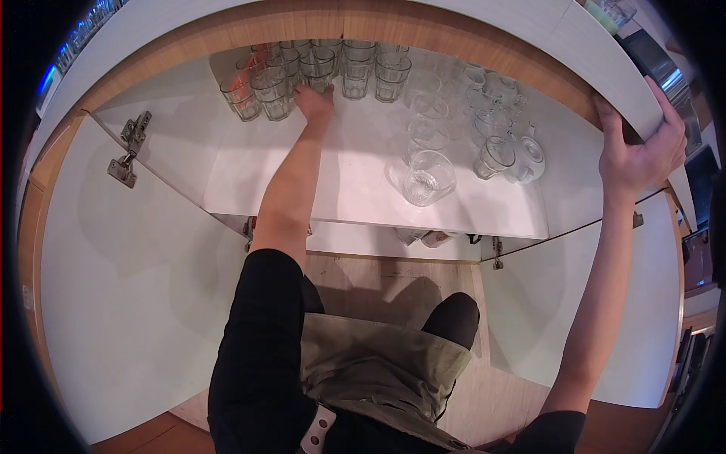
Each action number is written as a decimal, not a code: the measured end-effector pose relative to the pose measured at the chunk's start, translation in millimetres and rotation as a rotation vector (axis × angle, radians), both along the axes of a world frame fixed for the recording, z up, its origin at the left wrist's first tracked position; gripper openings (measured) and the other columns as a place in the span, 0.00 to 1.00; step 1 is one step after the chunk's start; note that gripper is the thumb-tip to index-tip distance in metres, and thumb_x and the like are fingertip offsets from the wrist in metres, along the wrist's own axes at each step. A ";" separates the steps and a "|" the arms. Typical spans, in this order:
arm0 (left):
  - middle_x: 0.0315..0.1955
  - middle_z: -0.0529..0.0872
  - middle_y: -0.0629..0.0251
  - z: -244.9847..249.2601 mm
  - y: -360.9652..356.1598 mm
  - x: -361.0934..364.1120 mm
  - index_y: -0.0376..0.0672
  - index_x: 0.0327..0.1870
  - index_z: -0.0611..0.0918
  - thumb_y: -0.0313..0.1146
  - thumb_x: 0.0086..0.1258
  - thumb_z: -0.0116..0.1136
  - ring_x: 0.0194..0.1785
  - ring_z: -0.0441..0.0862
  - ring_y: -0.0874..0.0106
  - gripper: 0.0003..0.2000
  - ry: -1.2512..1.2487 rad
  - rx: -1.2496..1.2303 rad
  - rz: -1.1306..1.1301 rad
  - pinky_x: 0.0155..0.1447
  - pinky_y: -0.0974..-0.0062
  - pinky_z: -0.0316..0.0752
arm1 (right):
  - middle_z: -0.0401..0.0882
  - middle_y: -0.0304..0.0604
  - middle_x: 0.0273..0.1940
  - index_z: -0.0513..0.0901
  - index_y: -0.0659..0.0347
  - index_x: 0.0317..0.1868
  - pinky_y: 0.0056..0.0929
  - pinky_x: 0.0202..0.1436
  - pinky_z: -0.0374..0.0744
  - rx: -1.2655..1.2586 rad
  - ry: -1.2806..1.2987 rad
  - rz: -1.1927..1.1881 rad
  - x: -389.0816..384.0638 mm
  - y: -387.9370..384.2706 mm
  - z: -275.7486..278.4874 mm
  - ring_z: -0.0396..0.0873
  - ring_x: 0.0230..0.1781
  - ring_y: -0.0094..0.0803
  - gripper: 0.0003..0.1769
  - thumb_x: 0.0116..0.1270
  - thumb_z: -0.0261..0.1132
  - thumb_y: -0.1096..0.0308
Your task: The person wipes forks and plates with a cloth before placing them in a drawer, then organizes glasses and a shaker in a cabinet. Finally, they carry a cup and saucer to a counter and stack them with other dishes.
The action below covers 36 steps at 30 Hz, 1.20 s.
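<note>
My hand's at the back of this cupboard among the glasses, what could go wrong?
The left hand reaches among tightly packed tumblers; lifting one could knock its neighbours over. The glass jug stands near the front edge of the shelf, beside the forearm; a sideways swing might sweep it off.

The fingertips of the left hand [314, 100] are hidden among the glasses [261, 87]; the rear row is cut off by the cabinet frame [378, 26]; things [431, 238] under the shelf [249, 178] are mostly concealed.
</note>
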State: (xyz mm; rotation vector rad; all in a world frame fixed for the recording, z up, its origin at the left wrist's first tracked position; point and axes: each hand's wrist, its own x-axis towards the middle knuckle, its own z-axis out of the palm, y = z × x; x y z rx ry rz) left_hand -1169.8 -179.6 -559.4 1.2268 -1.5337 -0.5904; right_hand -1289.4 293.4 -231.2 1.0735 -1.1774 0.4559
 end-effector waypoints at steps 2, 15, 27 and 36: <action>0.61 0.70 0.40 -4.2 4.8 -10.0 0.29 0.67 0.65 0.33 0.52 0.77 0.66 0.68 0.43 0.42 -0.049 0.004 0.139 0.70 0.52 0.67 | 0.84 0.25 0.46 0.87 0.52 0.51 0.30 0.56 0.68 -0.005 -0.001 -0.003 1.0 -0.4 -0.1 0.80 0.45 0.29 0.36 0.44 0.84 0.41; 0.66 0.70 0.50 22.2 59.5 -43.0 0.42 0.69 0.67 0.48 0.59 0.77 0.71 0.65 0.50 0.41 -0.244 0.184 -0.144 0.69 0.46 0.64 | 0.85 0.31 0.50 0.85 0.53 0.55 0.32 0.60 0.68 0.010 -0.019 -0.023 2.2 1.0 -2.7 0.79 0.49 0.32 0.35 0.50 0.83 0.44; 0.54 0.77 0.48 13.2 86.0 -50.6 0.34 0.63 0.68 0.37 0.57 0.76 0.62 0.74 0.48 0.36 -0.007 0.063 -0.270 0.66 0.51 0.70 | 0.85 0.32 0.47 0.86 0.54 0.53 0.32 0.58 0.69 -0.007 -0.011 -0.011 5.9 -1.4 -1.8 0.80 0.48 0.32 0.36 0.48 0.83 0.44; 0.63 0.78 0.46 23.7 99.3 -91.3 0.35 0.66 0.69 0.49 0.60 0.74 0.69 0.71 0.48 0.39 -0.349 0.143 -0.303 0.67 0.46 0.67 | 0.85 0.32 0.47 0.85 0.54 0.53 0.32 0.58 0.69 0.012 -0.019 0.006 5.4 -0.2 -1.5 0.80 0.48 0.31 0.36 0.48 0.83 0.43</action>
